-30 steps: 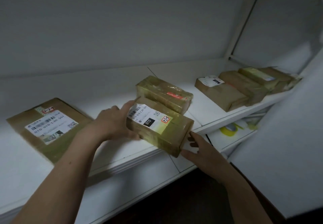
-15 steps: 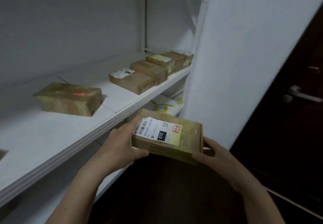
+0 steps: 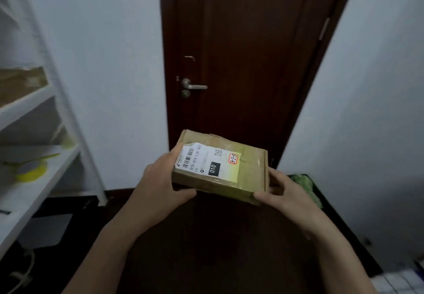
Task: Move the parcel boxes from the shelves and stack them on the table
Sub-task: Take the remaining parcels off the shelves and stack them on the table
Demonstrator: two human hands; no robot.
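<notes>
I carry a small brown parcel box [image 3: 246, 163] with a white shipping label and a "010" mark, held in the air in front of a dark door. My left hand [image 3: 160, 183] grips its left end, thumb underneath at the front and fingers on the label edge. My right hand [image 3: 283, 192] grips its right end, fingers curled round the side. Another brown parcel [image 3: 21, 82] lies on the white shelf [image 3: 25, 105] at the far left. No table is in view.
A dark wooden door [image 3: 247, 53] with a metal handle [image 3: 193, 86] stands straight ahead between white walls. A yellow tape roll [image 3: 31, 171] lies on the lower shelf at left. Green stuff in a dark bin [image 3: 305, 183] sits low right. The floor is dark.
I have turned right, away from the shelves. The parcel left the shelf and now hangs before the door, still in both hands. The row of shelf parcels has passed out of view.
</notes>
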